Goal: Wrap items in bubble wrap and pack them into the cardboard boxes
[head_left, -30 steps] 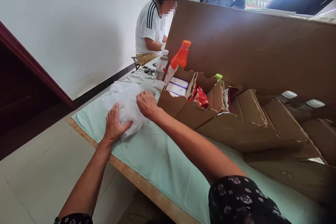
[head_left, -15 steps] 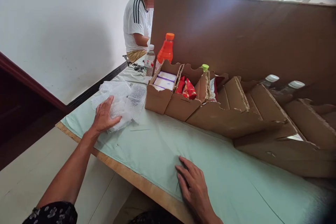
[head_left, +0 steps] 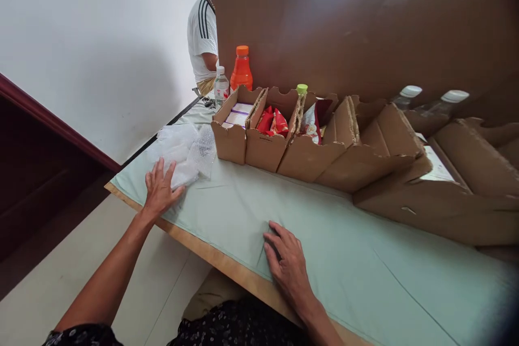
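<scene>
My left hand (head_left: 161,189) lies spread on the near edge of a crumpled pile of clear bubble wrap (head_left: 178,146) at the left end of the table. Its fingers are apart and hold nothing. To the right, my right hand (head_left: 287,259) rests on the pale green cloth (head_left: 235,205), fingers slightly bent and apart, with nothing in it. Beyond both hands stands a row of cardboard bins (head_left: 229,143). White and purple boxes (head_left: 238,113) fill the first one, red packets (head_left: 273,121) the second, and a white and red packet (head_left: 311,123) shows in the third.
Behind the bins rises a tall cardboard panel (head_left: 344,27). A clear water bottle (head_left: 221,86) and an orange bottle (head_left: 242,70) stand at its left end. White-capped bottles (head_left: 408,96) show at the right. Past the panel sits a person in a white shirt (head_left: 200,38).
The view has tilted down and shifted slightly, so the bins appear further left and higher. Both hands stay in nearly the same places, the left still on the bubble wrap.
</scene>
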Demonstrator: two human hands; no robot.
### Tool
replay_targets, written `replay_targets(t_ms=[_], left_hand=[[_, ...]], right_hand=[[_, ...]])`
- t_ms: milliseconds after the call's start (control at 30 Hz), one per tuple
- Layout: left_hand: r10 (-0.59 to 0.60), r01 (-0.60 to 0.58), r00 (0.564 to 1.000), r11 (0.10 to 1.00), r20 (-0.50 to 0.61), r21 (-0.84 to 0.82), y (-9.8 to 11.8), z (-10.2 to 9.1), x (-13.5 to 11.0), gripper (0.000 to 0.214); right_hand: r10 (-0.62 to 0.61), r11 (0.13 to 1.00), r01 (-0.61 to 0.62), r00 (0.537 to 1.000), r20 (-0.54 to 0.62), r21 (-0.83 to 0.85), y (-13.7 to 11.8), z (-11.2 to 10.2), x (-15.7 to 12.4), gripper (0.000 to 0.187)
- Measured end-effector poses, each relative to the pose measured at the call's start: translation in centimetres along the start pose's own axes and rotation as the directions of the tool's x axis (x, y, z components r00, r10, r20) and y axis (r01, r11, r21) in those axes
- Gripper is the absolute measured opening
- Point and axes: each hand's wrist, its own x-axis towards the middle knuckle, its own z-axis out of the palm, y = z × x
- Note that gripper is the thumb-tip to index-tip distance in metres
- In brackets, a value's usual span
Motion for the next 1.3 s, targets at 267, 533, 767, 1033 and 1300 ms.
replay_targets(t_ms=[267,533,767,1033,1300], left_hand=[[-0.043,0.039,0.997,0.998,0.067,0.056,-1.1,-1.3,1.2,0.073],[0.092,-0.089,0.995,0.992,0.025,-0.095,7.7,2.8,-6.9,0.081],[0.552,-0.519,0.832,0.813,0.064,-0.266,18.5,7.3,-9.4,0.057],[0.750,-0.723,0.656,0.594,-0.081,-0.352,26.5,9.9,-9.7,0.043],[0.789,-0.788,0.601,0.559,-0.127,-0.258,29.7,10.7,-12.2,0.041]], right_hand=[[0.080,0.996,-0.082,0.995,0.057,0.040,-1.2,-0.1,-0.1,0.023],[0.122,0.991,-0.130,0.963,0.240,0.020,-3.0,-1.7,-1.7,0.021],[-0.181,0.947,0.043,0.889,0.420,0.317,-2.1,-7.3,-6.6,0.018],[0.572,0.820,-0.539,0.786,-0.236,0.191,10.1,-23.2,-7.4,0.025],[0.418,0.905,-0.409,0.906,-0.063,0.121,18.8,-20.8,1.3,0.043]])
